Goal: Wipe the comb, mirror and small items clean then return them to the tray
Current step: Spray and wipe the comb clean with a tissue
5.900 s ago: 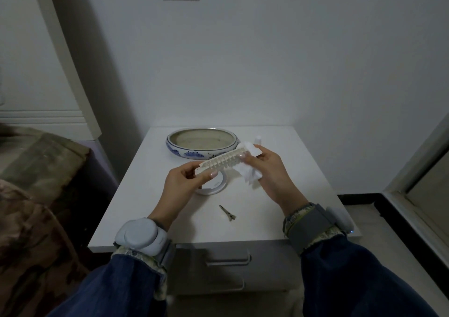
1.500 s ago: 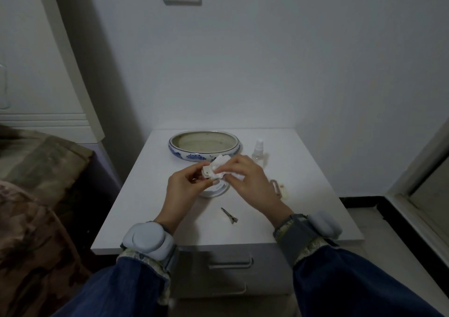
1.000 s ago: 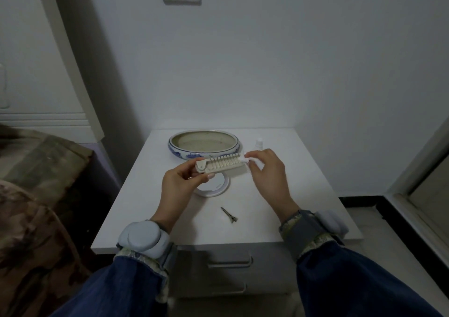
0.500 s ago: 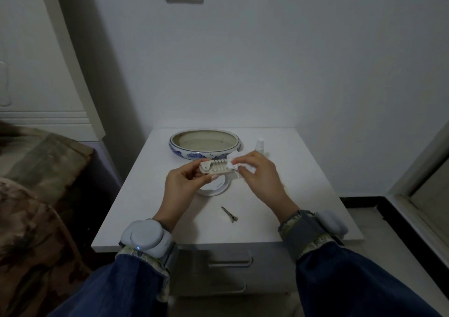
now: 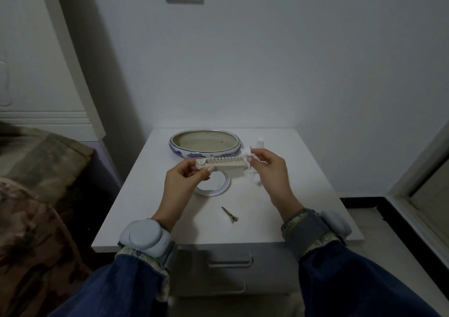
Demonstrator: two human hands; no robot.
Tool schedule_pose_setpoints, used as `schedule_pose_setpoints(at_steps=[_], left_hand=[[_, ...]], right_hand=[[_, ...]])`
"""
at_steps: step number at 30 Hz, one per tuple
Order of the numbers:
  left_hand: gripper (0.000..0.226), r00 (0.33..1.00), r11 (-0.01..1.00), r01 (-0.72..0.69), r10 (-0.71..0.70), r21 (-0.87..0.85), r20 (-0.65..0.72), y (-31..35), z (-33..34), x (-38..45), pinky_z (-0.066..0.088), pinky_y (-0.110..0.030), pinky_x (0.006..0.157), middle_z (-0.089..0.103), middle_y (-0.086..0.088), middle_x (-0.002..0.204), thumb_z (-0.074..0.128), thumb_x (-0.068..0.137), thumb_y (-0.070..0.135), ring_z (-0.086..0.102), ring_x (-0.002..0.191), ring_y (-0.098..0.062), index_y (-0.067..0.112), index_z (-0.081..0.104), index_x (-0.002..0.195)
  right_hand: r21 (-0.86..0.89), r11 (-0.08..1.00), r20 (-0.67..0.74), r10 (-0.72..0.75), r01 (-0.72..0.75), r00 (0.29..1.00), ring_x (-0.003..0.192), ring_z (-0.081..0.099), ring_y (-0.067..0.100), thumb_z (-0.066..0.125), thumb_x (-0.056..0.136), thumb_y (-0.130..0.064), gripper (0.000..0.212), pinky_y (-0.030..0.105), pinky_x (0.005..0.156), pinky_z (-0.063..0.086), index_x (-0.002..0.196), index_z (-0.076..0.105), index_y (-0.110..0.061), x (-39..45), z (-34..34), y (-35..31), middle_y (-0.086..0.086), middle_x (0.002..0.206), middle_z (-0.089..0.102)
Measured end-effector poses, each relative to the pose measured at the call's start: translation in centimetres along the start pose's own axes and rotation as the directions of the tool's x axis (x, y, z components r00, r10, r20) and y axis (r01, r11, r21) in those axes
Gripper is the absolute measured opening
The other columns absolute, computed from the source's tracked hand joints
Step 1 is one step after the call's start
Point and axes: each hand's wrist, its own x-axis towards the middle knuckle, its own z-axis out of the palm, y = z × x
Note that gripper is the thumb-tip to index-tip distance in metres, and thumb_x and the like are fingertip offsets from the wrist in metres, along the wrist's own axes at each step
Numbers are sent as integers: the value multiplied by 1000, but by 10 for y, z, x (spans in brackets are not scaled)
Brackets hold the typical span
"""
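Cream plastic comb (image 5: 222,165) held in the air at frame centre, level, teeth up. Left hand (image 5: 182,179) pinches its left end between thumb and fingers. Right hand (image 5: 270,170) pinches a crumpled white tissue (image 5: 252,170) against the comb's right end.

Tray (image 5: 205,143): blue-and-white dish, just above the comb in frame, nothing visible inside. Mirror (image 5: 213,188): round, flat on the table (image 5: 291,195), directly under the comb, partly hidden by the left hand. Clip (image 5: 230,214): lower centre, well apart from the hands. A small bottle (image 5: 260,142) stands at upper right, behind the right hand.

Judged step: wiping the comb. Mirror and clip not yet returned to the tray.

Risks:
- The left grip covers only one end. A hard pull from the tissue could lever the comb out, and it would drop onto the mirror below.
- Tissue could snag on the teeth and tear, leaving lint between them.
- The right hand works close to the bottle; a wide stroke could tip it.
- The clip is small and dull against the table in this dim light, so easy to overlook.
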Motion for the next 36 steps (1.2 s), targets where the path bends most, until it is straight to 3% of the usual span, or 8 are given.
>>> schedule_pose_setpoints(at_steps=[3, 7, 10, 16, 22, 26, 30, 36], left_hand=[[14, 999, 999, 36, -36, -1, -12, -2, -1, 0, 53, -21, 74, 69, -4, 81, 70, 77, 17, 67, 75, -13, 8, 65, 86], [24, 998, 997, 65, -66, -31, -10, -2, -1, 1, 53, -32, 81, 68, -9, 85, 69, 77, 23, 68, 78, -17, 8, 61, 94], [24, 998, 997, 56, -56, -43, 4, -2, -1, 1, 55, -29, 78, 62, -18, 84, 68, 81, 20, 68, 79, -24, 12, 61, 103], [9, 995, 994, 95, -94, -48, 27, -1, 1, -1, 54, -19, 68, 71, -5, 82, 64, 84, 13, 66, 73, -18, 11, 71, 90], [22, 993, 993, 116, -116, -19, 26, -5, 2, 0, 54, -17, 67, 73, 3, 73, 69, 76, -4, 69, 68, -11, 4, 69, 97], [24, 997, 997, 73, -73, 13, 2, -5, 1, 0, 53, -15, 65, 72, 6, 68, 67, 77, -6, 68, 64, -8, 13, 70, 91], [23, 1000, 986, 18, -17, 167, -5, -7, -1, 1, 54, -18, 67, 71, 9, 66, 71, 76, -1, 67, 62, -8, 22, 71, 80], [26, 998, 959, -52, 43, 278, 37, -7, 1, -2, 51, -14, 65, 71, 15, 67, 73, 76, 0, 66, 65, -3, 24, 72, 84]], right_hand=[[164, 983, 31, 76, -80, 997, 73, 58, 5, 58, 88, -4, 14, 8, 56, 46, 94, 63, -16, -2, -1, -5, -3, 84, 64], [179, 976, 75, 116, -128, 990, 76, 61, 11, 58, 88, -4, 13, 11, 56, 49, 98, 63, -11, -4, 0, -7, 6, 91, 65], [189, 973, 58, 126, -135, 990, 72, 59, 7, 57, 89, -4, 13, 10, 49, 46, 97, 62, -11, -5, -1, -9, 2, 86, 64], [173, 973, 38, 149, -154, 988, 66, 56, 4, 57, 89, -3, 13, 9, 44, 44, 98, 63, -9, -7, -2, -9, -4, 77, 62], [169, 973, 8, 157, -156, 988, 69, 57, 7, 58, 88, -3, 13, 7, 50, 45, 90, 62, -16, -6, -2, -7, -7, 76, 61], [166, 985, -5, 51, -49, 999, 72, 59, 2, 62, 85, -5, 14, 9, 62, 46, 91, 65, -17, -6, 0, -9, -8, 78, 64], [150, 982, 123, -130, 111, 984, 72, 58, -5, 66, 80, -1, 22, 10, 69, 44, 85, 69, -23, -11, 4, -15, -12, 80, 66], [-112, 924, 366, -303, 365, 880, 89, 58, 16, 68, 79, -4, 33, 23, 81, 43, 86, 67, -36, -18, 21, -5, 8, 90, 64]])
